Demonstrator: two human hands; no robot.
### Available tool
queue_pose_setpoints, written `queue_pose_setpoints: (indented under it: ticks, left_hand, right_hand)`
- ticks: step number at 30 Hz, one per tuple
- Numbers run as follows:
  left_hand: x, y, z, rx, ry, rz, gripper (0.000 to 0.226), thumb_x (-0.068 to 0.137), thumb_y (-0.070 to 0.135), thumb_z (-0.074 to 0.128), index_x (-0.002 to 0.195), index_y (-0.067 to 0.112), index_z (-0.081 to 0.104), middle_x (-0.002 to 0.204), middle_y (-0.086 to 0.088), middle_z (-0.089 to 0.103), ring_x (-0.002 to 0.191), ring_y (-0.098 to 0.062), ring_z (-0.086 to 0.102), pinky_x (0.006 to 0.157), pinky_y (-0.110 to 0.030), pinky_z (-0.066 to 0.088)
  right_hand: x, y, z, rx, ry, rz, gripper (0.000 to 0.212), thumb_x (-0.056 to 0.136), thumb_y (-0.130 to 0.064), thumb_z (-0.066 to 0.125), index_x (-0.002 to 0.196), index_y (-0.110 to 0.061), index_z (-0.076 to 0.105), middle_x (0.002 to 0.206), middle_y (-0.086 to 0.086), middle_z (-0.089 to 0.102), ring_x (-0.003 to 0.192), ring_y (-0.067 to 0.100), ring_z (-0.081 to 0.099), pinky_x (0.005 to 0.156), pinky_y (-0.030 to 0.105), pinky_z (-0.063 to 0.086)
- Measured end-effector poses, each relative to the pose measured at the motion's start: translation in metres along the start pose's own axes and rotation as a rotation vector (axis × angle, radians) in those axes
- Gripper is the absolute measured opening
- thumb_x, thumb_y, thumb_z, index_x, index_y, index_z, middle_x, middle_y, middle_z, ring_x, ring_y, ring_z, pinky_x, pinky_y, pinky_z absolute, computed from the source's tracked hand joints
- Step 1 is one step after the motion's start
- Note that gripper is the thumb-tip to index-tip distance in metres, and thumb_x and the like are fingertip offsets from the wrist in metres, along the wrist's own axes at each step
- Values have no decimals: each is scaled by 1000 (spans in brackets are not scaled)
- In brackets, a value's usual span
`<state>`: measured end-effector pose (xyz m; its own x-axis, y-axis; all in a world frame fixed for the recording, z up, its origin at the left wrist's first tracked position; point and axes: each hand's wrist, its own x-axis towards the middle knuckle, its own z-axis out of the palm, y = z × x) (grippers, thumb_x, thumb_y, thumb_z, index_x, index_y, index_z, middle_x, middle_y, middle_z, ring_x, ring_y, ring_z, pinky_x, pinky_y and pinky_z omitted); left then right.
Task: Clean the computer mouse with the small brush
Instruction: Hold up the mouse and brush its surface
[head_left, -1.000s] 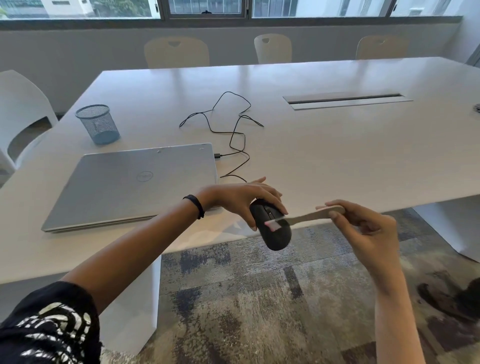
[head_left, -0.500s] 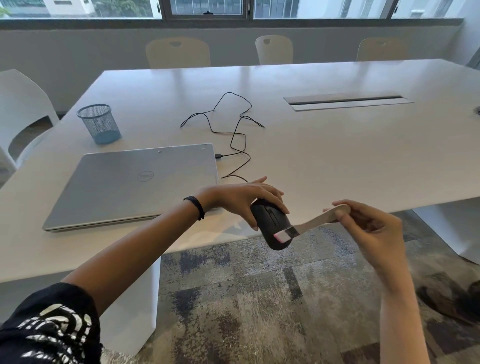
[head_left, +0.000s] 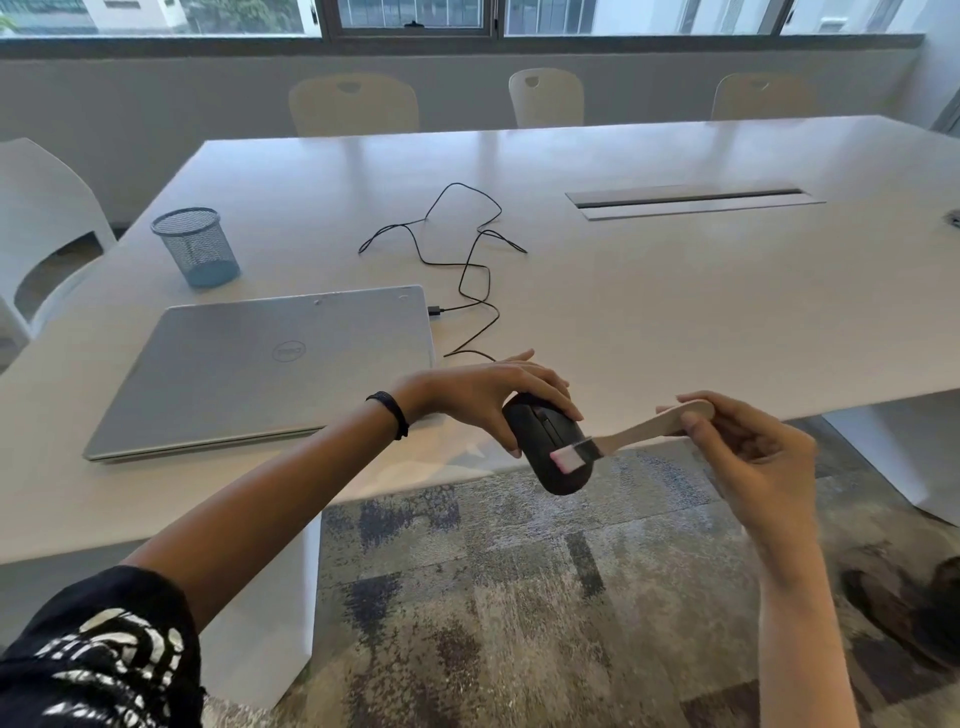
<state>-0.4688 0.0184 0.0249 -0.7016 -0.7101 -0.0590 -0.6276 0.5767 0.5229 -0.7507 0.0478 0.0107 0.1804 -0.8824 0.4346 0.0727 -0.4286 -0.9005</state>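
Note:
My left hand (head_left: 491, 395) grips a black computer mouse (head_left: 545, 447) from above, holding it tilted in the air just past the table's near edge. Its top with the scroll wheel faces me. My right hand (head_left: 753, 447) pinches the pale wooden handle of a small brush (head_left: 644, 428). The pinkish bristles lie on the lower right part of the mouse. The mouse's black cable (head_left: 470, 270) trails back across the table.
A closed silver laptop (head_left: 270, 364) lies on the white table (head_left: 675, 312) to the left of my hands. A blue mesh pen cup (head_left: 196, 247) stands behind it. A cable hatch (head_left: 691, 200) sits at the back right. Chairs ring the table; carpet lies below.
The brush head has slid from the middle of the mouse down toward its lower end. My right hand shifted slightly right and tilted the handle. My left hand stayed put.

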Motion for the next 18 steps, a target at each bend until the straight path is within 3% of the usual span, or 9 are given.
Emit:
queue_pose_setpoints:
  ticks: [4,6,9,13,18]
  left_hand:
    - [-1,1,1,0,-4,0,64,72,17,79,130,23,52,131,-1,50,135,-14,33,114,-43,-7]
    - [-2,1,1,1,-4,0,64,72,17,79,130,23,53,132,-2,50,135,-14,33,114,-43,-7]
    - [-3,1,1,7,-4,4,63,72,18,79,129,22,53,132,-1,50,135,-14,33,114,-43,-7]
    - [-4,1,3,6,-10,9,62,72,16,78,129,24,53,131,0,51,133,-14,37,114,-43,-7]
    - [-5,3,6,3,2,23,61,72,15,78,127,22,54,126,2,52,124,-9,44,115,-45,-7]
  right_hand:
    - [-1,-2,-3,-79,-146,42,20,78,-25,72,97,-26,77,89,-3,78,82,10,75,75,17,56]
    - [1,-3,-5,-61,-95,41,21,79,-18,70,99,-19,74,89,-5,78,74,3,73,70,13,55]
    - [4,-3,-9,-39,-3,27,21,79,-14,69,99,-18,72,86,-12,77,80,6,74,76,16,56]
    - [3,-1,-11,-92,-83,63,21,77,-18,71,98,-15,73,90,-3,78,88,17,75,79,18,57]
    - [2,-3,-14,-19,38,39,20,79,-14,70,96,-23,74,87,-9,78,82,8,74,79,19,57]
